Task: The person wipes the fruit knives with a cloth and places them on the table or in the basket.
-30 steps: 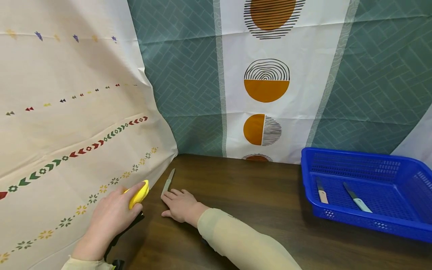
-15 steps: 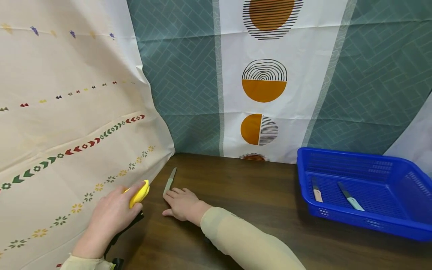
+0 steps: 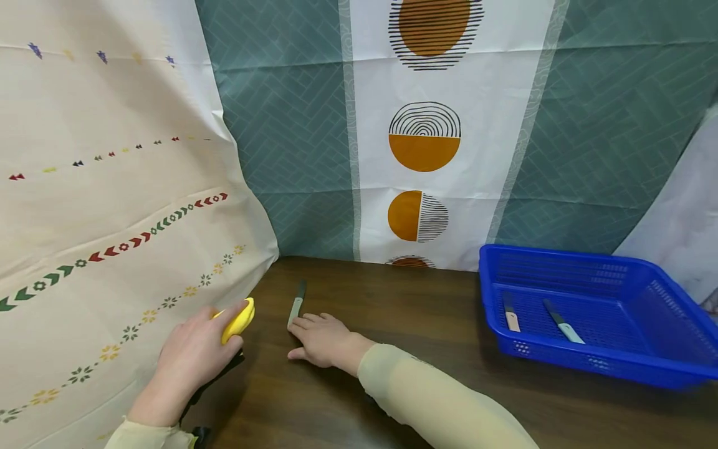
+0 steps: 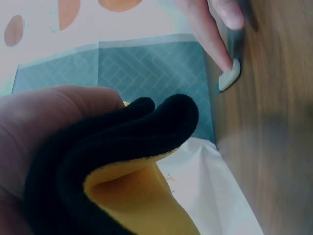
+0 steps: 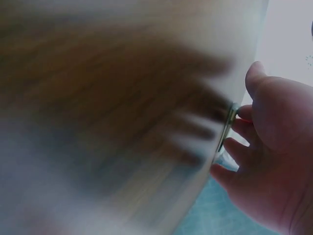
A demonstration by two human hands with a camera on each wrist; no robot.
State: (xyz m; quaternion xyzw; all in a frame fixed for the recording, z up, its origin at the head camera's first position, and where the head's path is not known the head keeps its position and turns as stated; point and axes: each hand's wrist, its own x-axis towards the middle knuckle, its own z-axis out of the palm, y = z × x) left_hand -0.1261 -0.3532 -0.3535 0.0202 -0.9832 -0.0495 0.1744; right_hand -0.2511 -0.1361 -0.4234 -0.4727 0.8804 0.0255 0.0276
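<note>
In the head view my left hand point(image 3: 193, 352) grips a folded yellow cloth point(image 3: 240, 321). The left wrist view shows this cloth point(image 4: 146, 188) as yellow on one face and black on the other, bunched in the hand. My right hand point(image 3: 322, 340) reaches across to the left side of the table, palm down, fingers extended. Its fingertips are on the pale green handle of a small knife point(image 3: 297, 305) lying on the wood, blade towards the back. From the right wrist, the knife point(image 5: 228, 126) shows as a thin edge under the spread fingers.
On the right of the brown wooden table point(image 3: 392, 318) stands a blue plastic basket point(image 3: 566, 249). Inside lie a pink-handled knife point(image 3: 512, 321) and a light-blue-handled knife point(image 3: 571, 332). A cream patterned cloth point(image 3: 112, 206) hangs at the left, a green-and-white curtain point(image 3: 291, 156) behind.
My right hand has slid the knife rightwards along the table, and its blade has turned and looks darker. My left hand keeps the yellow cloth. The head view has swung slightly right.
</note>
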